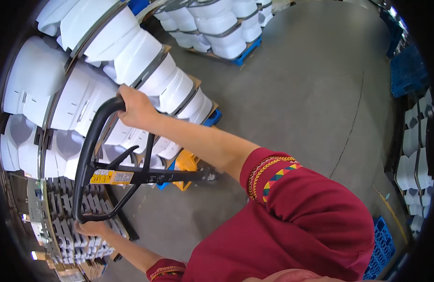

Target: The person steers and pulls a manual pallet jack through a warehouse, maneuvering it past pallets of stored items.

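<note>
A black loop handle of a pallet jack stretches across the left of the head view, with a yellow label and a lever inside its frame. My right hand is closed around the upper end of the loop. Lower down, my left hand grips the loop's other end, its fingers partly hidden. The handle's shaft runs right to the dark base, beside the jack's yellow body. Right behind the handle rises a tall stack of white moulded parts with dark bands, on a blue pallet.
Another load of white parts stands on a blue pallet at the top. Grey concrete floor with a long crack stretches to the right. Blue crates and more white stacks line the right edge. A blue plastic pallet is at lower right.
</note>
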